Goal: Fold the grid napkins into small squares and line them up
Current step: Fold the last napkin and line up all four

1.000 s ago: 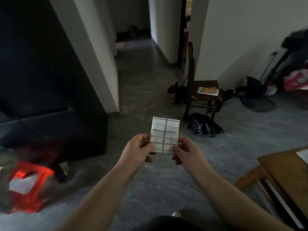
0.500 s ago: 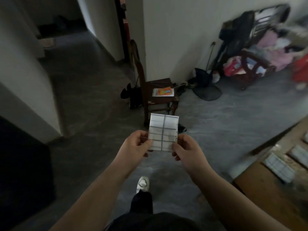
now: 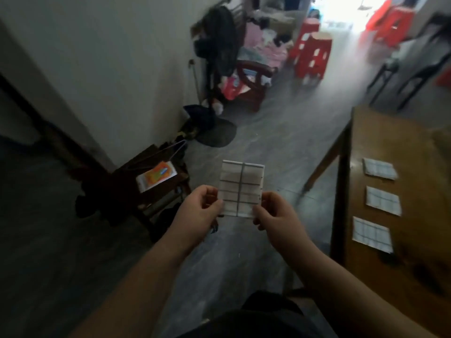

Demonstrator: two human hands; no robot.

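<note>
The person stands with both arms out and holds one napkin [image 3: 241, 189] upright in the air over the grey floor [image 3: 268, 132]. It is folded into a tall rectangle, with a dark line down its middle and paler lines across. The left hand [image 3: 200, 213] pinches its lower edge at seven o'clock, thumb on the near face and fingers curled behind. The right hand [image 3: 278, 215] pinches the lower corner at five o'clock in the same way. The upper half stands free above both hands.

At three o'clock from the napkin, well apart from it, is a brown table [image 3: 419, 264]. Three folded grid squares lie flat on it in a row running away from the person, each apart from the next: the near square [image 3: 372, 234], the middle square [image 3: 383, 200] and the far square [image 3: 379, 168].

At nine o'clock from the hands a dark chair [image 3: 127, 174] stands by the white wall [image 3: 109, 57], with an orange packet [image 3: 156, 178] on its seat. At twelve o'clock a black fan [image 3: 216, 136] stands on the floor by the wall. Red stools [image 3: 311, 57] stand at one o'clock, near the bright far end of the room. Everything that far off is blurred.
</note>
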